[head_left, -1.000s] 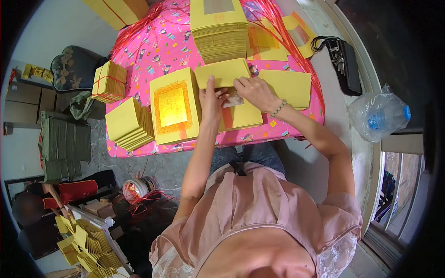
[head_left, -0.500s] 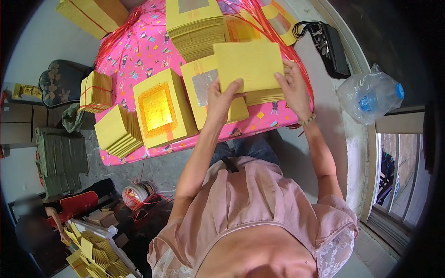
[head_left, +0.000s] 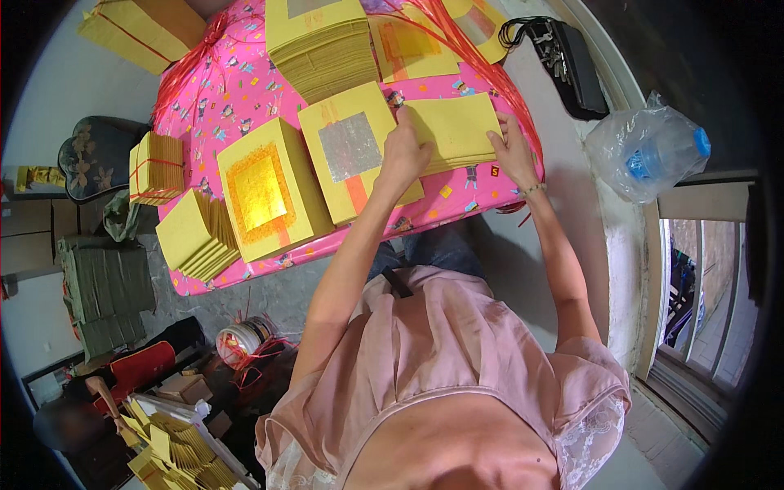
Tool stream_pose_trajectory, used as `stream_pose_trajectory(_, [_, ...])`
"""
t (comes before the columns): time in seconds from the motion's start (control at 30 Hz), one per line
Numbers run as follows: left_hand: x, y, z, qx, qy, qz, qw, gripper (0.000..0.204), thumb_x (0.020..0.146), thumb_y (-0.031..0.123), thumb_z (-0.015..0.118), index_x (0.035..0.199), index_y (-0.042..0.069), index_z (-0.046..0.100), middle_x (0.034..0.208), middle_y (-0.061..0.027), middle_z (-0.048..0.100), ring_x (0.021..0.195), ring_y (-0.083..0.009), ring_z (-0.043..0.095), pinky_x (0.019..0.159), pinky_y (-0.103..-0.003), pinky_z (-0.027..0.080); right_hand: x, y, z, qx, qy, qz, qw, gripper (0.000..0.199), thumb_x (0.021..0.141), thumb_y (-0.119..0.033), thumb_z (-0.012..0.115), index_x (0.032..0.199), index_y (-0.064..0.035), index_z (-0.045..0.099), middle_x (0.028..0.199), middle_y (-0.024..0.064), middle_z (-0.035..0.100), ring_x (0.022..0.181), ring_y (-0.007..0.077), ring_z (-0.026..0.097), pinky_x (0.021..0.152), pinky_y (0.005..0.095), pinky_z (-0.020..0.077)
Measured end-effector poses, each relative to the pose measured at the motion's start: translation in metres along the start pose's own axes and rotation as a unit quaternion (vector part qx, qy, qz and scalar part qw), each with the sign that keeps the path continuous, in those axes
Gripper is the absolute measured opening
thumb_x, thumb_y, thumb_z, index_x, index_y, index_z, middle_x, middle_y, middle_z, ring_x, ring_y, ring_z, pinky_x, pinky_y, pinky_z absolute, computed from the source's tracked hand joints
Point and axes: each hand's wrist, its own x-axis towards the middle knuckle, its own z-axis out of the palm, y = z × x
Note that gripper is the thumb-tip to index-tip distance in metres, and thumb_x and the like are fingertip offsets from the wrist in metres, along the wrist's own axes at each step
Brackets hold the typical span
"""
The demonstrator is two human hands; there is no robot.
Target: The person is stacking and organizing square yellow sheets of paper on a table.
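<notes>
A low stack of folded yellow paper (head_left: 453, 126) lies near the front right of the table, squared up between my hands. My left hand (head_left: 403, 151) is closed on its left edge, thumb at the near side. At the right end, my right hand (head_left: 514, 153) grips the corner with thumb and fingers; a bead bracelet circles that wrist. Just left of my left hand is a yellow paper stack with a silver square (head_left: 351, 147). Beside that stands another with a gold foil square (head_left: 265, 192).
Pink patterned cloth (head_left: 245, 82) covers the table. A tall yellow paper stack (head_left: 322, 61), red strands (head_left: 482, 57) and red-tied bundles (head_left: 157, 167) surround my work. On the right ledge sit a black pouch with keys (head_left: 563, 65) and a bagged bottle (head_left: 653, 151). A person's arm (head_left: 106, 400) shows lower left.
The folded yellow paper I held raised and tilted has come down flat on the table. My left hand has shifted up along its left edge. The view has moved slightly.
</notes>
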Motion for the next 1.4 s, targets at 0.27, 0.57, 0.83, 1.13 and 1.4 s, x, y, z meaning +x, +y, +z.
stream_pose_trajectory(0.27, [0.001,-0.003,-0.003,0.035,-0.029,0.026,0.999,0.064,0.076,0.01,0.077,0.129,-0.002,0.044,0.093,-0.0294,0.065,0.092,-0.0454,0.066,0.08,-0.048,0.054,0.0,-0.011,-0.007,-0.002,-0.039,0.018,0.999,0.04,0.096,-0.011,0.059,0.132,-0.0026,0.044,0.099,0.0123,0.064,0.085,0.0195,0.064,0.074,0.0332,0.0508])
stream_pose_trajectory(0.57, [-0.017,-0.002,0.02,0.161,0.111,0.156,0.968,0.029,0.076,-0.006,0.063,0.103,-0.01,0.055,0.118,-0.0312,0.047,0.096,-0.0434,0.059,0.084,-0.047,0.053,-0.008,-0.038,-0.008,-0.172,0.003,-0.059,0.983,0.045,0.091,-0.012,0.065,0.131,-0.0023,0.046,0.121,0.0219,0.057,0.113,0.0388,0.055,0.093,0.0441,0.0459])
stream_pose_trajectory(0.83, [-0.023,-0.008,0.026,0.245,0.09,0.198,0.945,0.013,0.075,0.003,0.062,0.087,0.004,0.065,0.086,-0.0122,0.061,0.09,-0.0289,0.061,0.083,-0.039,0.044,-0.005,-0.043,0.003,-0.29,-0.015,-0.209,0.934,0.059,0.097,-0.034,0.057,0.148,-0.0116,0.039,0.151,0.0185,0.037,0.141,0.0415,0.03,0.11,0.0547,0.0314])
stream_pose_trajectory(1.13, [-0.023,-0.014,0.029,0.257,0.079,0.205,0.941,0.018,0.078,0.007,0.063,0.095,0.006,0.066,0.083,-0.011,0.06,0.084,-0.0285,0.062,0.082,-0.042,0.045,-0.01,-0.023,0.018,-0.33,-0.08,-0.167,0.926,0.062,0.1,-0.044,0.048,0.155,-0.0224,0.029,0.163,0.0125,0.018,0.15,0.0387,0.012,0.114,0.0625,0.0215])
stream_pose_trajectory(1.4, [-0.034,-0.012,0.004,0.091,0.093,0.227,0.965,0.027,0.079,0.004,0.065,0.107,0.003,0.065,0.096,-0.0151,0.063,0.09,-0.0336,0.06,0.083,-0.043,0.047,-0.005,-0.038,0.005,-0.407,-0.064,-0.187,0.892,0.059,0.099,-0.048,0.049,0.15,-0.0209,0.041,0.157,0.0135,0.032,0.146,0.0405,0.022,0.113,0.0629,0.0219])
